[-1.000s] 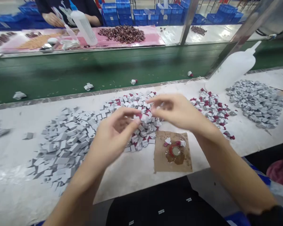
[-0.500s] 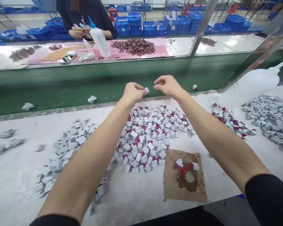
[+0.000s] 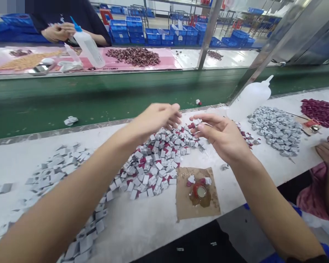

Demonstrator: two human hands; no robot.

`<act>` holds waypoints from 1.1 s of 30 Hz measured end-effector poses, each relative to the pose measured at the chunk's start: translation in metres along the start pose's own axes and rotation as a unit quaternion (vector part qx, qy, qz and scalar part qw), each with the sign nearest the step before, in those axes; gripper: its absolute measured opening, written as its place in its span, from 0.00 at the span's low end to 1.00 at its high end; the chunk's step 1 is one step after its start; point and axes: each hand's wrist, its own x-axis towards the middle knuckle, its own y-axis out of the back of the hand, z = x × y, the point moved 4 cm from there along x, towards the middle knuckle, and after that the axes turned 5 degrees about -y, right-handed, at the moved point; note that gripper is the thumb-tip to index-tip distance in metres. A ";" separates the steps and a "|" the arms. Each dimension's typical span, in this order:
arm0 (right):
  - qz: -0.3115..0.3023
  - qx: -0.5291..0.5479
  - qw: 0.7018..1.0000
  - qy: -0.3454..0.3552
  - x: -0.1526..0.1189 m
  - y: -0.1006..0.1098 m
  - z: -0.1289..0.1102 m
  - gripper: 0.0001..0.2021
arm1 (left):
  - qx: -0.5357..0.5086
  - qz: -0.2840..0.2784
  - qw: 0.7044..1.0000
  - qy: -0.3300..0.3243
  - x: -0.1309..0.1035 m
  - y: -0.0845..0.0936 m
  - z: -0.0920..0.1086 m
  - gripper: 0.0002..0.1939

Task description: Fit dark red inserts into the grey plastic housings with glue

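Observation:
My right hand (image 3: 222, 137) pinches a small white and magenta plastic piece (image 3: 196, 123) between thumb and fingertips, just above the table. To its left hovers my left hand (image 3: 161, 117), back facing up, with fingers loosely bent and apart and nothing visible in them. Below both hands spreads a pile of small white and magenta pieces (image 3: 153, 164). Nearer me, a brown cardboard square (image 3: 182, 204) carries a red-rimmed round cap (image 3: 201, 191) in a wet stain, with a couple of pieces beside it.
Grey-white parts (image 3: 52, 168) lie at left, more grey parts (image 3: 276, 129) at right. A white squeeze bottle (image 3: 249, 98) leans near a metal post. Beyond runs a green conveyor belt (image 3: 120, 95) with loose pieces on it. Co-workers' hands show across the belt and at far right.
The view has swung right. The small piece was in my left hand's fingers; now a piece is in my right hand, and the left hand's fingers have loosened. Both hands are closer to the pile.

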 end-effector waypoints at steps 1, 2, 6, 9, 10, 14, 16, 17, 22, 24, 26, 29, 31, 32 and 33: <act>-0.003 -0.011 1.000 0.019 -0.011 -0.005 -0.002 0.15 | -0.040 -0.044 0.998 -0.025 -0.022 -0.010 0.004 0.18; -0.007 -0.026 0.999 0.040 -0.023 -0.010 -0.004 0.13 | -0.077 -0.075 0.993 -0.047 -0.044 -0.019 0.008 0.18; -0.019 -0.121 0.989 0.079 -0.083 -0.020 -0.009 0.06 | -0.200 -0.063 0.977 -0.046 -0.122 -0.049 0.006 0.06; -0.011 -0.152 0.987 0.040 -0.125 -0.017 -0.003 0.06 | -0.236 -0.004 0.971 -0.037 -0.170 -0.071 -0.002 0.03; -0.013 -0.151 0.988 0.018 -0.136 -0.017 0.001 0.07 | -0.222 0.015 0.974 -0.042 -0.185 -0.079 -0.005 0.02; -0.066 -0.138 0.986 -0.066 -0.168 -0.019 0.021 0.08 | -0.105 0.082 0.988 -0.076 -0.237 -0.105 -0.011 0.04; -0.104 -0.148 0.978 -0.100 -0.177 -0.017 0.033 0.09 | -0.045 0.093 0.989 -0.102 -0.258 -0.111 -0.015 0.06; -0.112 -0.159 0.975 -0.111 -0.181 -0.014 0.038 0.10 | -0.005 0.097 0.989 -0.115 -0.267 -0.111 -0.017 0.07; 0.044 -0.248 0.966 -0.061 -0.194 0.021 0.047 0.15 | 0.407 0.245 0.879 -0.037 -0.297 -0.066 -0.046 0.13; 0.105 -0.261 0.958 -0.049 -0.198 0.030 0.047 0.17 | 0.529 0.292 0.794 0.072 -0.301 -0.039 -0.060 0.17; 0.120 -0.260 0.957 -0.051 -0.200 0.033 0.048 0.19 | 0.574 0.298 0.744 0.167 -0.300 -0.019 -0.073 0.19; 0.121 -0.260 0.956 -0.057 -0.201 0.032 0.051 0.18 | 0.585 0.291 0.725 0.219 -0.292 -0.006 -0.085 0.20; 0.118 -0.256 0.957 -0.061 -0.202 0.031 0.055 0.17 | 0.584 0.286 0.733 0.200 -0.290 -0.003 -0.089 0.20; 0.122 -0.249 0.959 -0.061 -0.202 0.031 0.057 0.15 | 0.582 0.281 0.741 0.182 -0.290 -0.002 -0.091 0.20; 0.127 -0.242 0.960 -0.061 -0.203 0.032 0.058 0.14 | 0.579 0.277 0.749 0.162 -0.291 -0.001 -0.092 0.20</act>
